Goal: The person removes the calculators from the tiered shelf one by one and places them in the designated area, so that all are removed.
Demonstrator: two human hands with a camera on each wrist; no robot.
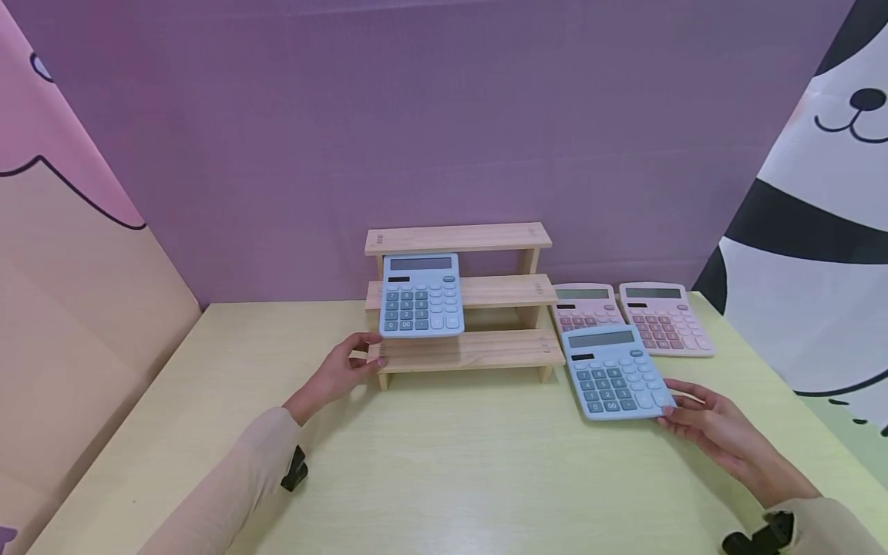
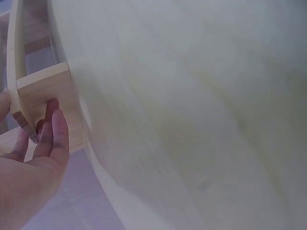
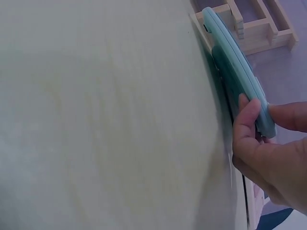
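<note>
A three-step wooden display stand [image 1: 486, 351] stands toward the back of the table, with a blue calculator [image 1: 421, 297] leaning upright on its left side. My left hand [image 1: 352, 361] grips the left end of the lowest step. In the left wrist view, that hand's fingers [image 2: 60, 134] curl beneath the plank, and the thumb lies at its other face. Over to the right, my right hand [image 1: 718, 432] pinches the lower right corner of a second blue calculator [image 1: 617, 374]. The right wrist view shows this calculator [image 3: 237, 67] edge-on, tilted between thumb and fingers.
Two pink calculators, one [image 1: 586, 297] partly covered by the held blue one and another [image 1: 669, 320] beside it, lie right of the stand. A purple backdrop [image 1: 444, 123] rises behind the pale table [image 1: 444, 470]. Black wrist devices [image 1: 294, 469] show at both sleeves.
</note>
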